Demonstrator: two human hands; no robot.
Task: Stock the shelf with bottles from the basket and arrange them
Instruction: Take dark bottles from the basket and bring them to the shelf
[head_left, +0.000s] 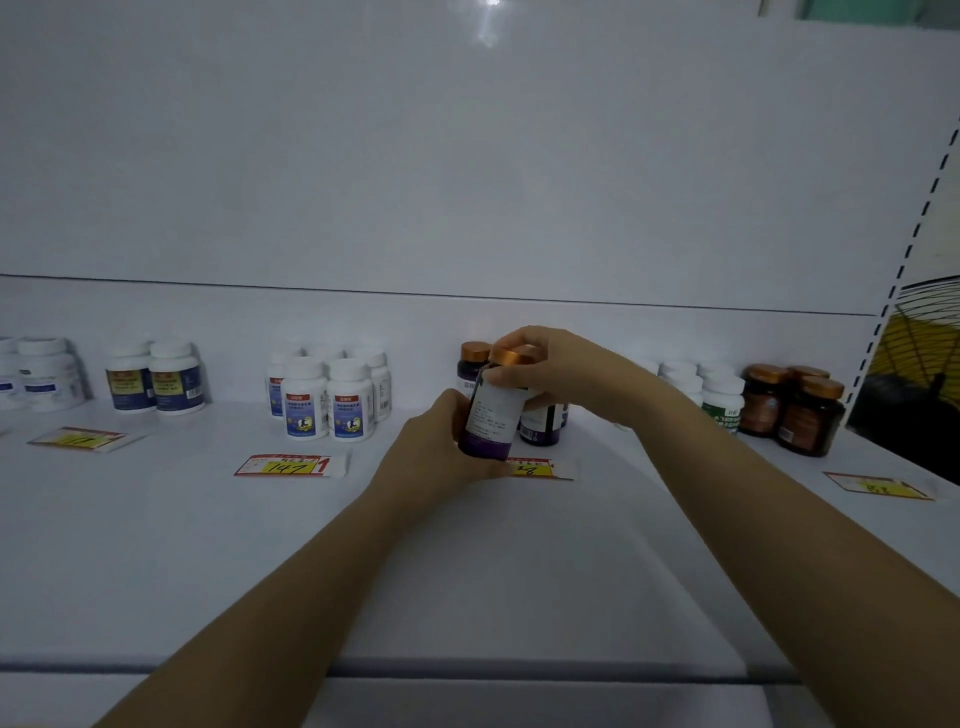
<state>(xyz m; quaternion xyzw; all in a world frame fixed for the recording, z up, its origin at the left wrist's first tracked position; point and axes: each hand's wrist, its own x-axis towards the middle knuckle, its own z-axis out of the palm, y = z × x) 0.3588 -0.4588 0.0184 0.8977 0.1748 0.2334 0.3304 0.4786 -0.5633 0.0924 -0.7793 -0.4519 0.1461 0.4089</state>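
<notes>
Head view: we hold a purple bottle (492, 413) with a copper cap in both hands. Our left hand (441, 449) wraps round its lower body and our right hand (553, 366) grips the cap. It leans slightly above the white shelf (156, 545), just in front of matching bottles (543, 426).

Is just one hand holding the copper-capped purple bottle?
No: the left hand grips the purple bottle near its base and the right hand holds it by the copper cap.

Clusters of bottles (327, 400) stand side by side along the back of the shelf (156, 545), price tags (285, 466) lying before them.
</notes>
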